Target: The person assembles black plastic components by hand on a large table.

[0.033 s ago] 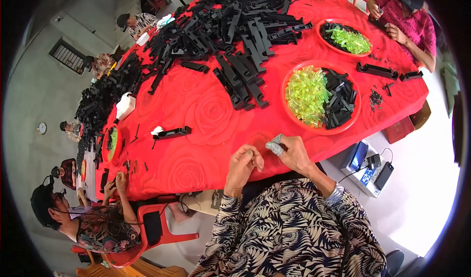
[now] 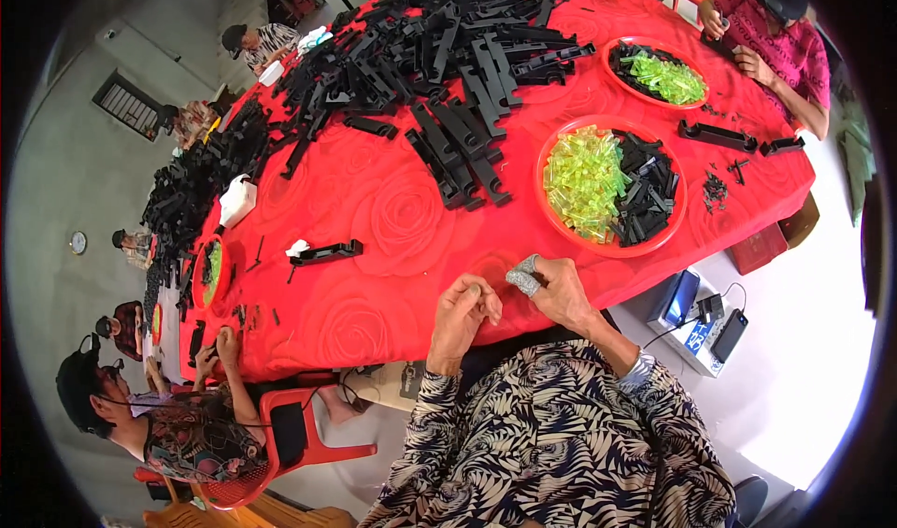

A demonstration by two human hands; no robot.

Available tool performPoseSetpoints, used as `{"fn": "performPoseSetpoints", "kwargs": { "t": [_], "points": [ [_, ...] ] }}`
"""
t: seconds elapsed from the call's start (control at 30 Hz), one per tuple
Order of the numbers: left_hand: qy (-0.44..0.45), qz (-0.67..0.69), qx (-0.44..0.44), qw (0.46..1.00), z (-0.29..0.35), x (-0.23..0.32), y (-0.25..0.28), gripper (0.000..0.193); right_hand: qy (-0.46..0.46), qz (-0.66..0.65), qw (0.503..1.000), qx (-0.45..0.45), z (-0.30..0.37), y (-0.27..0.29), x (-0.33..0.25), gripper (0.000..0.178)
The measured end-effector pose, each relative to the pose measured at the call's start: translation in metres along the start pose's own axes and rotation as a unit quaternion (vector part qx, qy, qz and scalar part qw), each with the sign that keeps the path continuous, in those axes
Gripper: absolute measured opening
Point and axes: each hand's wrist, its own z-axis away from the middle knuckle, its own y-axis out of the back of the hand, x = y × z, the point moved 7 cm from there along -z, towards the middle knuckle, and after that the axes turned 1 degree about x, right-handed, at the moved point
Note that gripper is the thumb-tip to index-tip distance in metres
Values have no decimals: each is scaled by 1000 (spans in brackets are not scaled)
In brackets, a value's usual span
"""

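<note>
My left hand [image 2: 462, 321] is held over the front edge of the red-covered table [image 2: 341, 327]. Its thumb and fingertips curl together, and anything between them is too small or hidden to name. Close by on the right, apart from it, my right hand [image 2: 559, 294] is closed, with silvery grey wrapping [image 2: 525, 276] around one digit. Its fingertips are turned away, so what they may hold cannot be seen. Beyond my hands sits a red bowl [image 2: 680, 212] with translucent yellow-green pieces [image 2: 584, 182] on its left and small black parts [image 2: 647, 190] on its right.
A large heap of long black plastic parts [image 2: 448, 51] covers the far middle. One black part [image 2: 327, 252] lies alone at left, near a white container [image 2: 238, 201]. Co-workers sit at left [image 2: 182, 425] and far right [image 2: 780, 61]. Phones [image 2: 729, 336] rest on a box below.
</note>
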Motion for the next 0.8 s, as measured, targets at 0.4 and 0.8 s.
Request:
{"fn": "performPoseSetpoints", "kwargs": {
  "t": [0.4,0.8],
  "points": [
    [-24,-36,68,997,-1,-7,5,27,-109,-50,992,-33,0,-4,19,12],
    [33,-143,34,989,-2,-4,-5,28,-67,-16,997,-21,1,-3,12,11]
  ]
}}
